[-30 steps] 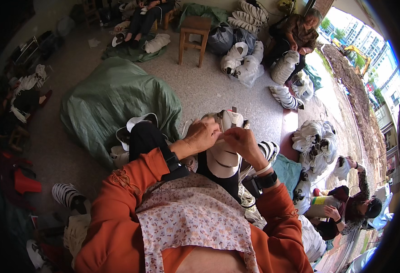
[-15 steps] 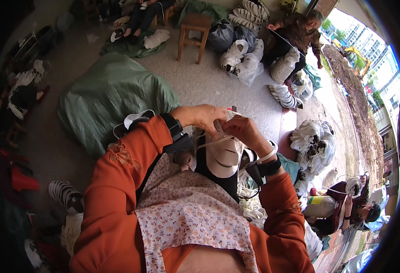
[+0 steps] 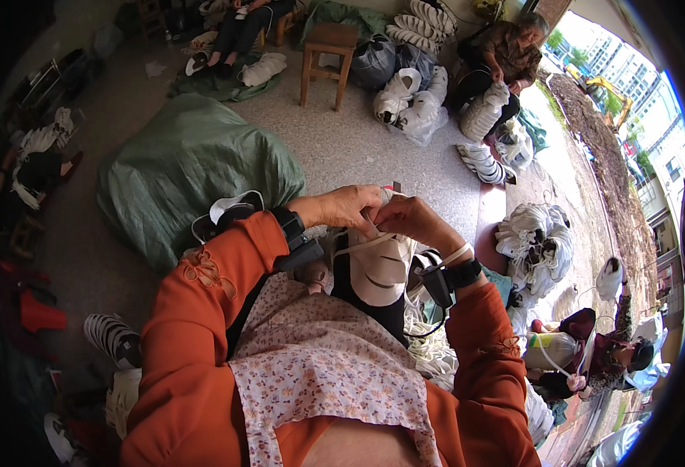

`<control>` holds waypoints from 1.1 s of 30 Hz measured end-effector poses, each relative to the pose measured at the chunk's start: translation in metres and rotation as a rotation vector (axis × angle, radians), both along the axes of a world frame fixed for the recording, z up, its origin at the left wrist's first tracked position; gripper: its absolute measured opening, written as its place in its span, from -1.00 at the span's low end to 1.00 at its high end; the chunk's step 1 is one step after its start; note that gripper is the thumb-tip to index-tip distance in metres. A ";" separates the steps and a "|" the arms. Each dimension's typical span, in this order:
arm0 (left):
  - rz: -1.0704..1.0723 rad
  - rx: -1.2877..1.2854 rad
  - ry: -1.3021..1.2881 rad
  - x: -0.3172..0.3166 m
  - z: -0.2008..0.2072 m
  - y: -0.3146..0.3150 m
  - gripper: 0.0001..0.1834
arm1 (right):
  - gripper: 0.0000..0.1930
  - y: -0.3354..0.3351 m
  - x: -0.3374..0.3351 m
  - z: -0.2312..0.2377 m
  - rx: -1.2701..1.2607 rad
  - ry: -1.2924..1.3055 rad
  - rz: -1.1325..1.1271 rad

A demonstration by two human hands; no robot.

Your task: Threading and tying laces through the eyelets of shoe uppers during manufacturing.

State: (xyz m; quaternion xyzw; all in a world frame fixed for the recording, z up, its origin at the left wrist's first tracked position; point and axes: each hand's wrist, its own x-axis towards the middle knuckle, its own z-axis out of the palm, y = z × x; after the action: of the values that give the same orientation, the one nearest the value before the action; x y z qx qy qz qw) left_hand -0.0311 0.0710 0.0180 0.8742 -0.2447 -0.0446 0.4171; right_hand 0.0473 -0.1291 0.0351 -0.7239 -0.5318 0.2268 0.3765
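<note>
A stack of cream-white shoe uppers (image 3: 376, 282) rests on my lap between my knees, its rounded toe end toward me. My left hand (image 3: 350, 207) is closed on the far end of the top upper, thumb and fingers pinching its edge. Right beside it, my right hand (image 3: 415, 221) is closed in a pinch on a white lace (image 3: 358, 247); its fingertips nearly touch the left ones and partly hide the lace. The lace runs across the upper below my hands. Another white strand lies around my right wrist.
A large green sack (image 3: 194, 167) stands ahead on the left, a loose shoe upper (image 3: 233, 208) against it. Bundled white uppers (image 3: 535, 243) lie at right. A wooden stool (image 3: 328, 58) stands farther back. Co-workers sit around, one person (image 3: 506, 58) at far right handling uppers.
My hands have drawn closer together at the upper's far end, the right fingers curling in more. At far right, a co-worker's raised arm has lowered; the one at lower right has spread their arms.
</note>
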 end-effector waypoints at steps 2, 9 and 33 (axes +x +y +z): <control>0.010 -0.030 -0.011 0.000 -0.002 0.000 -0.68 | -0.90 0.001 0.000 -0.003 -0.004 -0.021 -0.008; 0.037 -0.080 0.015 -0.001 0.000 -0.005 -0.64 | -0.94 -0.006 -0.001 -0.016 0.112 -0.286 -0.031; 0.063 -0.022 -0.235 -0.012 -0.004 -0.004 -0.74 | -0.94 -0.003 0.002 -0.004 0.140 -0.698 0.031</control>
State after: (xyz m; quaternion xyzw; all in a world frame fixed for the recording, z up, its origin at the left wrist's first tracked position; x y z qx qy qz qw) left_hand -0.0428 0.0670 0.0140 0.8760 -0.2648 0.0739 0.3962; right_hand 0.0496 -0.1317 0.0308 -0.7223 -0.6533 -0.0655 0.2173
